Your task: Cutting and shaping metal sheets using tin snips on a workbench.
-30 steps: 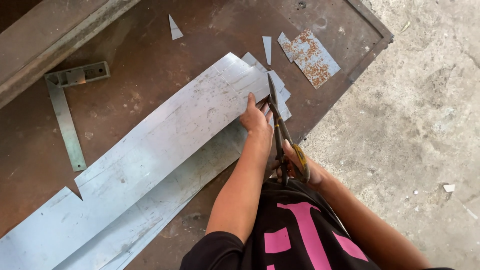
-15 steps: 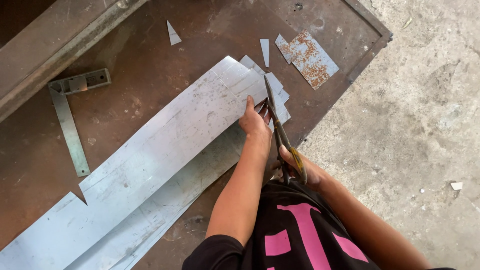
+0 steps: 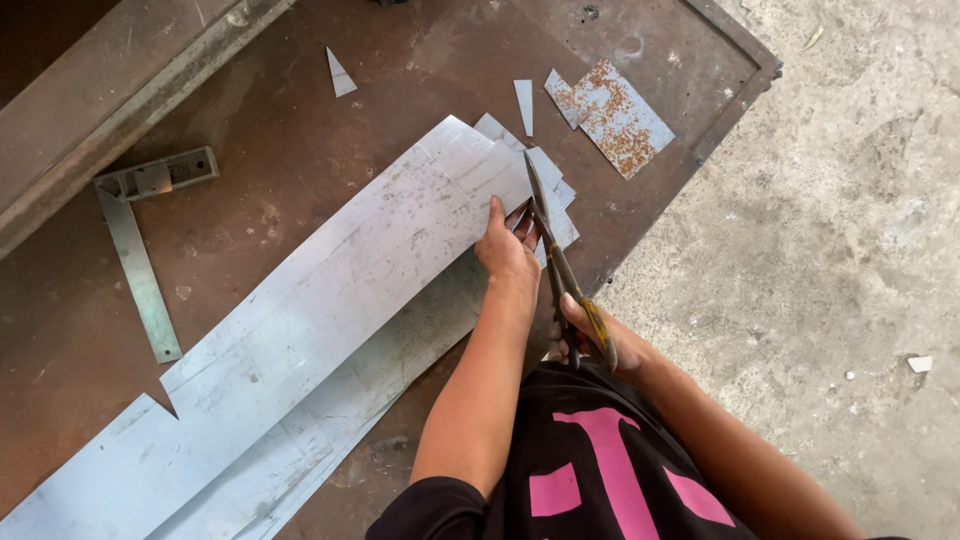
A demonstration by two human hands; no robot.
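Galvanised sheet metal (image 3: 330, 300) lies long and diagonal across the rusty brown tabletop (image 3: 270, 150), with a 2nd strip (image 3: 300, 440) tucked under its near edge. The left hand (image 3: 508, 250) presses flat on the sheet's far end, fingers narrow and spread on the metal just beside the cut. The right hand (image 3: 590, 335) has its fingers wrapped around the handles of the tin snips (image 3: 553, 262), blades pointing away into the sheet's end edge (can't tell how far the blades are open from here).

To do this bit well, I'd say keep the holding hand close but off the cut line, and keep the snips square to the sheet so the edge doesn't curl.

Around it: small offcuts (image 3: 555, 190) stacked under the sheet's end, a rusty rectangular plate (image 3: 610, 115) beyond, 2 little slivers (image 3: 340, 75), and a metal try square (image 3: 140, 240) well off to the left. Those offcuts under the cut could make the sheet rock, and the fresh edges look sharp.
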